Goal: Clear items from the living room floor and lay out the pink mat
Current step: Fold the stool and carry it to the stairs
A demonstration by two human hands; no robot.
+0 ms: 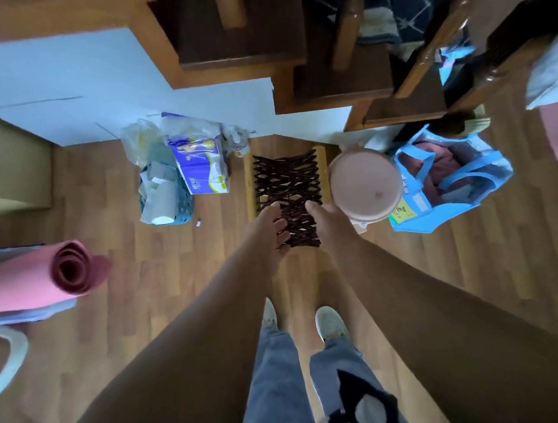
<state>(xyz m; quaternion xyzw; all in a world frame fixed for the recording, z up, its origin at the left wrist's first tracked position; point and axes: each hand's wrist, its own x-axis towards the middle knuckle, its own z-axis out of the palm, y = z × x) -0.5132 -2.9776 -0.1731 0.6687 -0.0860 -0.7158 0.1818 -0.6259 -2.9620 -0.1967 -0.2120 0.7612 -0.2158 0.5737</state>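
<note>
A low stool with a dark woven seat (286,183) and a light wooden frame stands on the floor by the white wall. Both my arms reach down to its near edge. My left hand (272,227) lies on the near left part of the weave, fingers apart. My right hand (328,220) hovers at the near right corner, fingers loosely open, holding nothing. The rolled pink mat (36,278) lies far left on a pale blue surface, its spiral end facing right.
A pink round lidded tub (364,185) sits right of the stool, beside a blue bag (453,175) of clothes. Left of the stool stand a tissue pack (202,167) and a blue basket (166,202) of papers. Wooden stairs (288,55) rise behind. My feet stand on wood floor (143,311).
</note>
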